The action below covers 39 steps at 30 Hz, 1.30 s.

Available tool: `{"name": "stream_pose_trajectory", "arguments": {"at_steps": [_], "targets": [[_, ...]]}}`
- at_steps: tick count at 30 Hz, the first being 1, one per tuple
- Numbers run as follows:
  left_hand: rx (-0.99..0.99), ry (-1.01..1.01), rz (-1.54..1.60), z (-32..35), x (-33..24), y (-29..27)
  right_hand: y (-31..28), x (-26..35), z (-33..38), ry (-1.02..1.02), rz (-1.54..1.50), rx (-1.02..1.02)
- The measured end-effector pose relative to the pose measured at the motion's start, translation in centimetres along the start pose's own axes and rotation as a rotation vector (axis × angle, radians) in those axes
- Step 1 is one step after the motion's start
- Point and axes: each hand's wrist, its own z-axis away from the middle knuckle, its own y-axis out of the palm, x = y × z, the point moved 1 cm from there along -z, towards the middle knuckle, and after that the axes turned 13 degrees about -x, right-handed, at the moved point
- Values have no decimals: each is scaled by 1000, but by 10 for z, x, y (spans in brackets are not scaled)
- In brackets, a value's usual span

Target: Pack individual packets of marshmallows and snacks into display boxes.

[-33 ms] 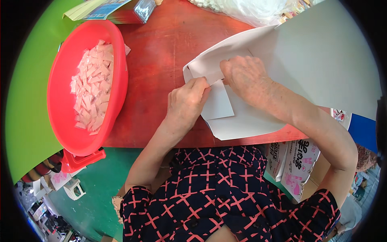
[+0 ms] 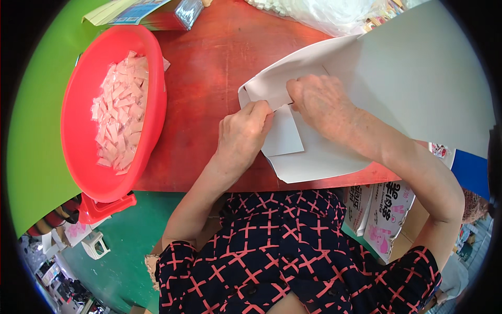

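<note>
A white cardboard box (image 2: 329,157) lies open on the red table, its large panel (image 2: 413,73) spreading to the right. My left hand (image 2: 243,128) is closed at the box's left corner, thumb and finger pinching the edge of a white wall panel (image 2: 269,88). Further along that edge my right hand (image 2: 324,102) is closed too, with its fingertips curled down and partly hidden. Below the gap between the hands, a small rectangular white flap (image 2: 285,135) lies over the inside of the box.
To the left, a red plastic basin (image 2: 78,115) holds many small pinkish packets (image 2: 123,110). Printed sheets (image 2: 130,13) lie at the far left of the red table (image 2: 204,68). A clear plastic bag (image 2: 324,13) of white pieces sits at the back. Printed cartons (image 2: 387,214) stand below the table's right edge.
</note>
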Motion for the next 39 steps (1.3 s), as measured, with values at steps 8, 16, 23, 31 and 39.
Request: {"name": "stream_pose_trajectory", "arguments": {"at_steps": [8,16,23,31,39], "targets": [[69,-64,-1,-1,-1,0,-19,2,2,174,-201,212],[142,-75,-4,3,-5,-4,-8,0,6,147,-79,180],[24,-50,43,8,-4,3,-1,-2,8,92,-21,104],[-68,-66,98,10,-4,5,2,2,5,43,22,92],[-85,-161,174,4,-8,-2,-12,0,5,175,-192,100]]}}
